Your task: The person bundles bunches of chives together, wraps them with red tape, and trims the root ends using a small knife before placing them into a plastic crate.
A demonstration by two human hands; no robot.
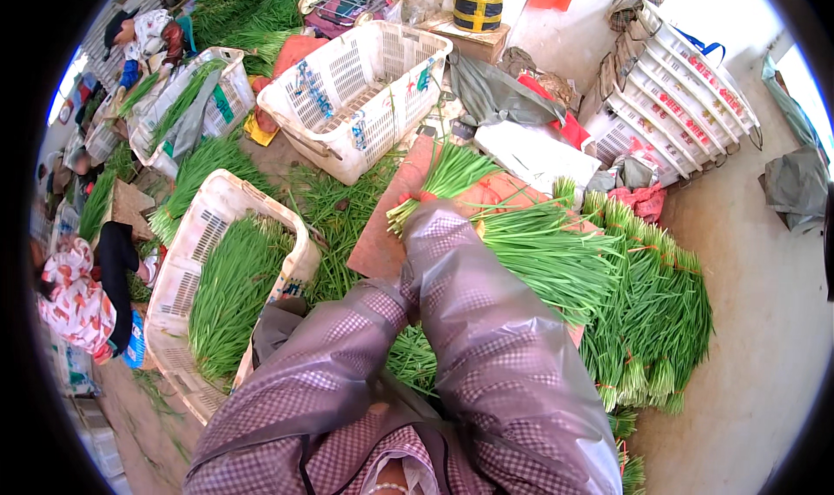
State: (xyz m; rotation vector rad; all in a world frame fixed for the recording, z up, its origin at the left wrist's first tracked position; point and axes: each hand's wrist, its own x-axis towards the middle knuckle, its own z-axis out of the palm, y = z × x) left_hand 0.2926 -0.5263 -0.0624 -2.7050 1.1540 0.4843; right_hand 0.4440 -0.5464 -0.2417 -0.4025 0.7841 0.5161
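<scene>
Both my arms wear translucent plastic sleeves over a checked shirt. My right sleeve [486, 295] reaches forward to a bunch of green chives [456, 169], its end touching the bunch near a red band [423, 197]. The right hand's fingers are hidden. Behind the right forearm, the end of my left sleeve [347, 330] disappears, so the left hand is hidden too. The bunch lies on a reddish board [373, 247]. More loose chives [556, 256] spread over the board's right side, beside a stack of tied chive bundles [651, 321].
Left of me stands a white crate [304, 256] holding chives [230, 291]. Ahead is another white crate [356, 152]. Nested crates [669, 95] lean at the back right. Loose chives [334, 208] cover the floor between. Other people [82, 295] sit at the left.
</scene>
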